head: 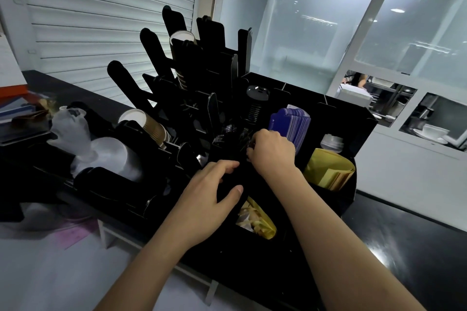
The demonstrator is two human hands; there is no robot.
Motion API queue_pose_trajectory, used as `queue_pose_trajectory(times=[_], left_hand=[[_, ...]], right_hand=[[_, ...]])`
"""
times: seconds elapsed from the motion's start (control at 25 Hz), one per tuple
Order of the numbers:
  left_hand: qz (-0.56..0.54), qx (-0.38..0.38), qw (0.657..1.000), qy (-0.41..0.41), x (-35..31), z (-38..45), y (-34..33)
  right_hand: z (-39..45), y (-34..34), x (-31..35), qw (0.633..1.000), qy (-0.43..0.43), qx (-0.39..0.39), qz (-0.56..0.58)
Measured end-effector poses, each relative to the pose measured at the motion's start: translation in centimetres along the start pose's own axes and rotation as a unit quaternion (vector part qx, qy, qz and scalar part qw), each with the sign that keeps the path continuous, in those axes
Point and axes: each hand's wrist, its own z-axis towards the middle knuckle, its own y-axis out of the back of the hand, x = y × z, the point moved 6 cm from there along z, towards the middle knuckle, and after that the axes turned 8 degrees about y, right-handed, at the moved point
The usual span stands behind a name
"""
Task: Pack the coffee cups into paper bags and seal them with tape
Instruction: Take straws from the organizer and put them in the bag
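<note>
Supplies are being gathered at this stage, by the look of it; no cup is being bagged or taped yet. A black slotted organizer (348, 118), matte and rigid, is occupying the middle of the frame on the dark glossy desk (417, 247). Ribbed brown paper cups (154, 129) are lying in its racks at centre left, while folded yellow paper bags (328, 171) are standing at centre right beside purple cards (288, 124). The left hand (209, 192) is being curled round a black divider. The right hand (270, 151) is being dipped into a compartment, fingers bent; what is being grasped cannot be told. Next, a bag would probably need drawing out.
</note>
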Motion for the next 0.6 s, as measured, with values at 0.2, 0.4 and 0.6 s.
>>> queue_pose_trajectory(times=[0.2, 0.4, 0.6], left_hand=[[-0.007, -0.001, 1.000, 0.001, 0.5, -0.1, 0.0], [-0.007, 0.002, 1.000, -0.001, 0.5, -0.3, -0.1], [-0.012, 0.003, 1.000, -0.007, 0.2, -0.5, 0.0]], right_hand=[[0.0, -0.1, -0.4, 0.999, -0.004, -0.029, 0.044], [-0.6, 1.2, -0.7, 0.987, 0.000, -0.083, 0.139], [-0.8, 2.8, -1.6, 0.976, -0.024, -0.091, 0.195]])
